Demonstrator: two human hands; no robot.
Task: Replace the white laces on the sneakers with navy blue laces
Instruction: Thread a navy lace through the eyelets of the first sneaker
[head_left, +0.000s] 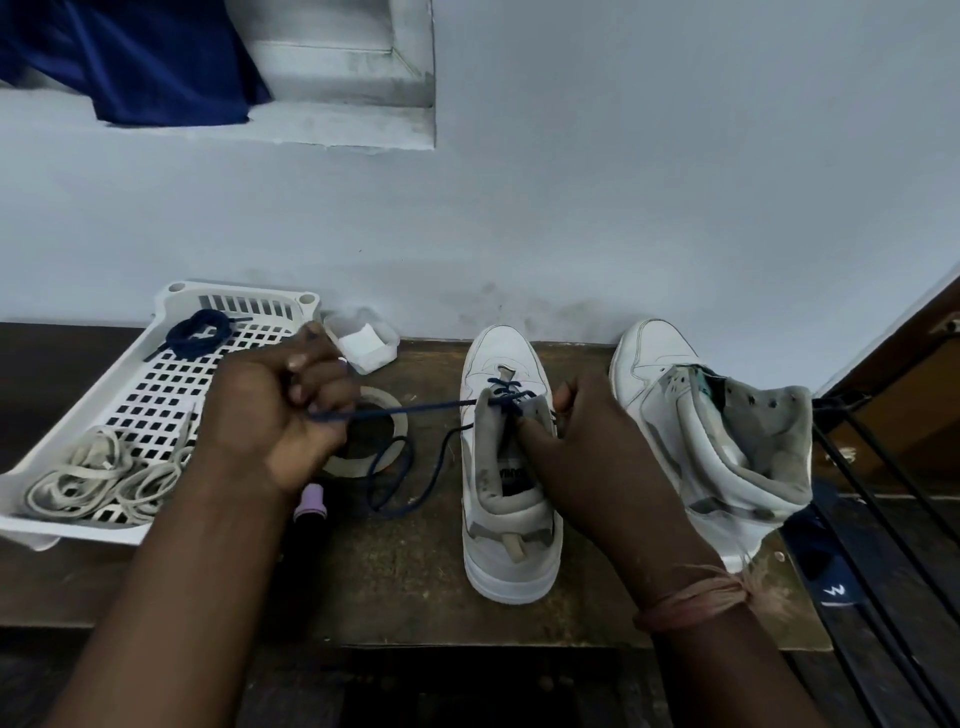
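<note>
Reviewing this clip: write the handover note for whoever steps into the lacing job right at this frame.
Left hand grips the navy lace, pulled taut from the left sneaker.
Right hand holds that sneaker at its tongue.
Done: old white laces lie in the white tray; first navy crossings are threaded.
Left: finish this sneaker, then lace the right sneaker, which has no lace, with the spare navy lace coiled in the tray.

Navy lace (415, 410) half-threaded through white sneaker (506, 467)
</note>
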